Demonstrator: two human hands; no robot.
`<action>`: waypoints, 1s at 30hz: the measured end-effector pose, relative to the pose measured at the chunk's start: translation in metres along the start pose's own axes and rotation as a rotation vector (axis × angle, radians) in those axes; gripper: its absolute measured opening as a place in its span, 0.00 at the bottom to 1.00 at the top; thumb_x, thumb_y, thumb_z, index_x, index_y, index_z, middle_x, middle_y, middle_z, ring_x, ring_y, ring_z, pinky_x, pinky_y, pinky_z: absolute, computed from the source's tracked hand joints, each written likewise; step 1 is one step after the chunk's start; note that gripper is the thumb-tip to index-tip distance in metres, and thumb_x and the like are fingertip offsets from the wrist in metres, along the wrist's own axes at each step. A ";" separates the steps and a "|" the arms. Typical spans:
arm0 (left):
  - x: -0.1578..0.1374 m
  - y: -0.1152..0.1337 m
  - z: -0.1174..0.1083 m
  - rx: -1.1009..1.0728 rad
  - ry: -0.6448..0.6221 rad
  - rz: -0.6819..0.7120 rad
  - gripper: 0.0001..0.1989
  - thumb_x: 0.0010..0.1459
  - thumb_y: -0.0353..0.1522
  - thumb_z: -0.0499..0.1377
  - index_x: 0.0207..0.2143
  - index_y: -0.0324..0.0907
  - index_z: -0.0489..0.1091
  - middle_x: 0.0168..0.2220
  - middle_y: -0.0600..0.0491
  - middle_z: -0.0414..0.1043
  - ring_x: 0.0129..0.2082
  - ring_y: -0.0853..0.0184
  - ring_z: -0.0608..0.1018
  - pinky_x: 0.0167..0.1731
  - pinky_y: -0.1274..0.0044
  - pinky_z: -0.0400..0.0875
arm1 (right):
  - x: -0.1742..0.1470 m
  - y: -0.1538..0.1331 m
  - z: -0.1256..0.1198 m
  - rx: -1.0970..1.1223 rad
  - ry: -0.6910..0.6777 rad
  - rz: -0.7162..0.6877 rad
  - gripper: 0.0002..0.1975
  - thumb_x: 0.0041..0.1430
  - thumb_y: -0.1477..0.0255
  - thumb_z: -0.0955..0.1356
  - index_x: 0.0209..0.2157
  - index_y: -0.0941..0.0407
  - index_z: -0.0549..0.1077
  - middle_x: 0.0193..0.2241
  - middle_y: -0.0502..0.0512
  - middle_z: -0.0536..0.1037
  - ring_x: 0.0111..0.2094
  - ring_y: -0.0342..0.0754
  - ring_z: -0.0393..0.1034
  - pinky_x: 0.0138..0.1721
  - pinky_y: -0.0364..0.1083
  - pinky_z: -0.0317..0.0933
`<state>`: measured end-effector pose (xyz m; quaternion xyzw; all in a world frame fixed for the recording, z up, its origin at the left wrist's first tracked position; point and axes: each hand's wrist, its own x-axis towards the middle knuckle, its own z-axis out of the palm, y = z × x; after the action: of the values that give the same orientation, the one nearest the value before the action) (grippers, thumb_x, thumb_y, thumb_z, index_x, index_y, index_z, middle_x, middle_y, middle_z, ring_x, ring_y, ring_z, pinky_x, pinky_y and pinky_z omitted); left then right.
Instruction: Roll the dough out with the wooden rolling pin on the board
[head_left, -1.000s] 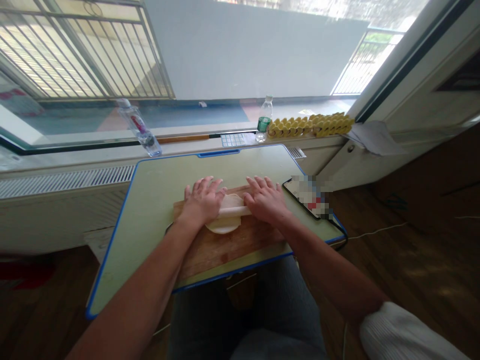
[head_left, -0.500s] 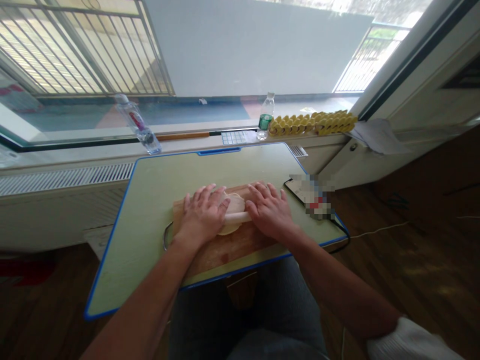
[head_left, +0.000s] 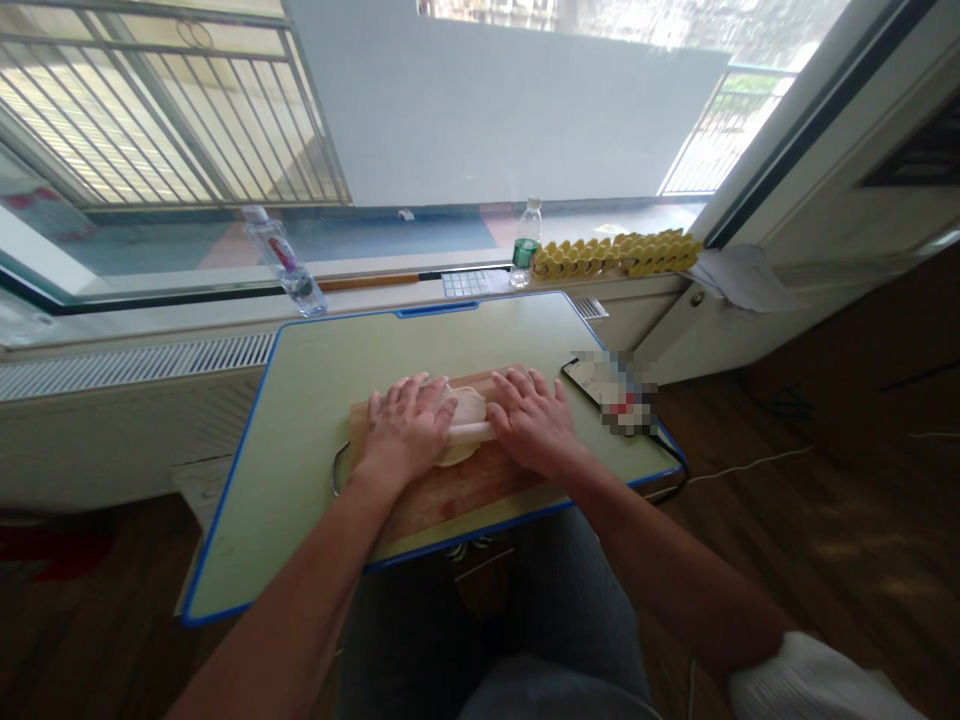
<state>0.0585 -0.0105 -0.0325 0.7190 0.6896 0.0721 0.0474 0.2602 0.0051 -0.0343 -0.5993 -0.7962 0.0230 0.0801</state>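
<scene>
A pale rolling pin [head_left: 471, 432] lies across a thin, roughly round sheet of dough [head_left: 466, 403] on a wooden cutting board [head_left: 457, 497]. Over the pin's left end rests my left hand [head_left: 409, 428], its fingers stretched out flat and pointing away from me. My right hand [head_left: 532, 422] lies over the other end in the same way, fingers extended and palm down. Only the middle of the pin shows between my thumbs; both ends are hidden under the hands. Dough shows beyond the pin and on its near side.
The board sits on a pale green, blue-edged table [head_left: 300, 540]. A phone [head_left: 592, 385], partly blurred out, lies at the right with a black cable. Along the windowsill stand two plastic bottles [head_left: 289, 265] and yellow egg cartons [head_left: 615, 255]. A metal handle [head_left: 337, 470] juts from the board's left side.
The camera view has shifted slightly. Both hands remain on the rolling pin, and the pin stays in nearly the same place over the dough.
</scene>
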 end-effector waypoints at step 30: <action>-0.030 0.011 -0.002 0.092 0.068 -0.002 0.32 0.74 0.48 0.39 0.72 0.49 0.61 0.74 0.46 0.59 0.72 0.49 0.61 0.70 0.48 0.51 | -0.028 -0.003 -0.001 0.030 -0.006 0.007 0.30 0.77 0.54 0.54 0.72 0.48 0.62 0.74 0.53 0.61 0.74 0.60 0.49 0.71 0.68 0.43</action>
<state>0.0681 -0.0406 -0.0297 0.7167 0.6943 0.0644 -0.0093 0.2650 -0.0223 -0.0356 -0.6008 -0.7938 0.0371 0.0864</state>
